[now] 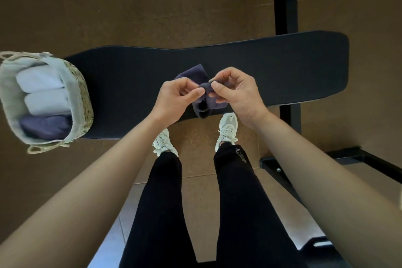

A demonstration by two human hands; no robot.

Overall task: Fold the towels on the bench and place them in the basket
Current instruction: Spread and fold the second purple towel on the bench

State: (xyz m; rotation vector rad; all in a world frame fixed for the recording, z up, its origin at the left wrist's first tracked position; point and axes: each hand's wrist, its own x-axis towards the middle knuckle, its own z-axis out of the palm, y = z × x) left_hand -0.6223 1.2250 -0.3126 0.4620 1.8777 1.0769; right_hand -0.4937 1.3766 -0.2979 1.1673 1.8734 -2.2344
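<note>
From the head view, a small dark purple towel (205, 103) of soft, napped cloth is held over the near edge of the desk (282, 72), about midway along it. The left hand (174, 98) and the right hand (236, 91) are close together, each pinching the towel's bunched top fold between thumb and forefinger, the other fingers curled. The cloth sags below the fingers in loose, rounded folds, and one flat corner shows beyond the hands toward the middle of the desk.

At the left end of the desk stands an oval basket (83, 95) of pale woven straw with loop handles and a light grey cloth liner folded over its rim. Inside lie two rolled white towels (41, 81) side by side and one folded purple towel (45, 126) nearest the camera.

The desk is a long, matte black padded board with rounded ends, narrower at the left. A black metal frame (286, 2) runs out from under its right part. The floor (108, 6) is brown and speckled like cork, with pale tiles nearer the camera. The person wears black trousers (161, 202) and off-white laced shoes (227, 129).
</note>
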